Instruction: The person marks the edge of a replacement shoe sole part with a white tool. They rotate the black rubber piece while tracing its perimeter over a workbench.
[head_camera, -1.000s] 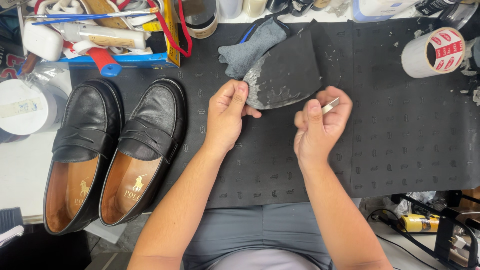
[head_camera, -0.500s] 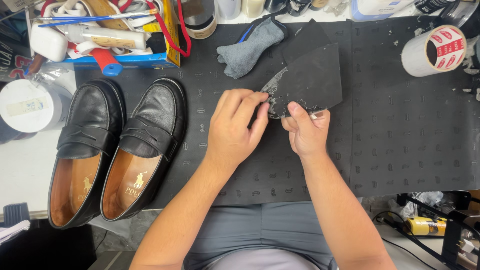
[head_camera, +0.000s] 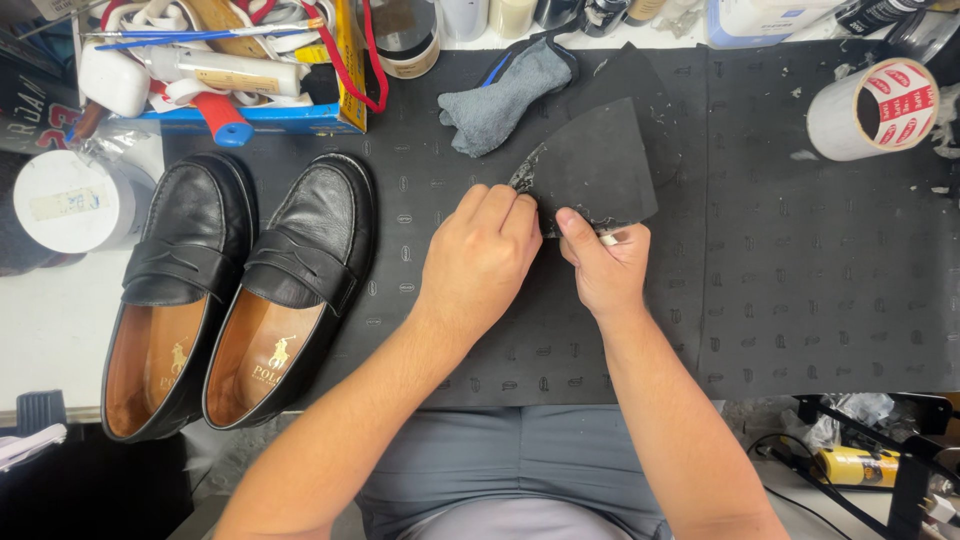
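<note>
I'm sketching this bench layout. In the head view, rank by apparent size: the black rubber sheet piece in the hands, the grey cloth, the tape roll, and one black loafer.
1. Black loafer
2. Black rubber sheet piece
3. Grey cloth and tape roll: look alike, so unranked.

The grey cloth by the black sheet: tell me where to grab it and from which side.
Pinch the grey cloth at its bunched lower-left end, coming from above on the near left. That end lies free on the black mat; its upper right end sits close to the black sheet and the jars.
</note>
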